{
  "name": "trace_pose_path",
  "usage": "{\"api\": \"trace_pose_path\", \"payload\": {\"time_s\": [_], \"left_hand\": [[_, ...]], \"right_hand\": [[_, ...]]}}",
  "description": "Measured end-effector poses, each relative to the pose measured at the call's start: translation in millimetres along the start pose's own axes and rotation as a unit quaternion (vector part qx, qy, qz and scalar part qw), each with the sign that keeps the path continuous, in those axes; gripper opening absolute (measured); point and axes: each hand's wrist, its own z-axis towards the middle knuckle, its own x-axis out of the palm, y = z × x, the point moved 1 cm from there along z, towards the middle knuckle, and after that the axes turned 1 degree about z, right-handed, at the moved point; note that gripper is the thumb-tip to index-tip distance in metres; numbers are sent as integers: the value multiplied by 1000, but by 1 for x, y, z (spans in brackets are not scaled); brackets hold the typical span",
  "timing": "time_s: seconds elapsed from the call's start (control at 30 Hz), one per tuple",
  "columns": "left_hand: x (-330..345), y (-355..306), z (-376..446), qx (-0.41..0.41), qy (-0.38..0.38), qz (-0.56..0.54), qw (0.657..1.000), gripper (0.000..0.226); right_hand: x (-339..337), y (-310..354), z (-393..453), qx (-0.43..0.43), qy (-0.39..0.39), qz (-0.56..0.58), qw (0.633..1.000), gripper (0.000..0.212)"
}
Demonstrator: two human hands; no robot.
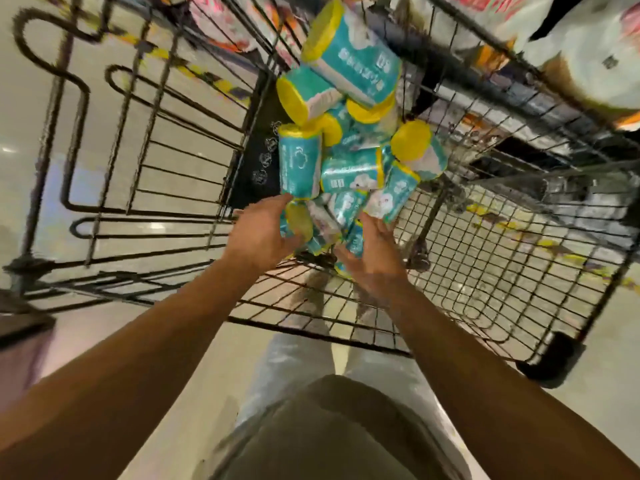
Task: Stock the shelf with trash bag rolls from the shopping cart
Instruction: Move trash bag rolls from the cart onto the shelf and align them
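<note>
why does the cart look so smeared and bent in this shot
Head view: motion blur smears the cart wires, the trash bag rolls and both hands, left and right; the wide-angle lens bows straight bars near the edges; floor glare at left.

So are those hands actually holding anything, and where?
Both hands, left and right, cup the near rolls from either side in the cart; a firm grip cannot be told.

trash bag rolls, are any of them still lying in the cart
Yes, a pile of teal and yellow trash bag rolls lies in the wire shopping cart, just ahead of both hands.
</note>
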Motion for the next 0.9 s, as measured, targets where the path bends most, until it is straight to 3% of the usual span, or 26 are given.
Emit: {"api": "trace_pose_path", "payload": {"time_s": [0.17,0.27,0.43,0.6,0.73,0.9], "left_hand": [[26,38,28,-21,77,31,996,78],[37,59,40,-24,102,11,994,89],[48,69,49,-31,117,-8,993,92],[39,63,50,-25,105,-29,994,90],[4,44,39,-102,62,-140,983,86],[-43,16,16,-153,30,-346,925,57]], "right_hand": [[43,-14,37,42,32,21,998,66],[69,-18,54,63,51,41,996,73],[102,-24,77,67,34,27,997,107],[94,-23,77,69,38,79,994,104],[50,-15,55,151,21,126,980,81],[-19,-17,-16,210,-14,271,939,71]]}}
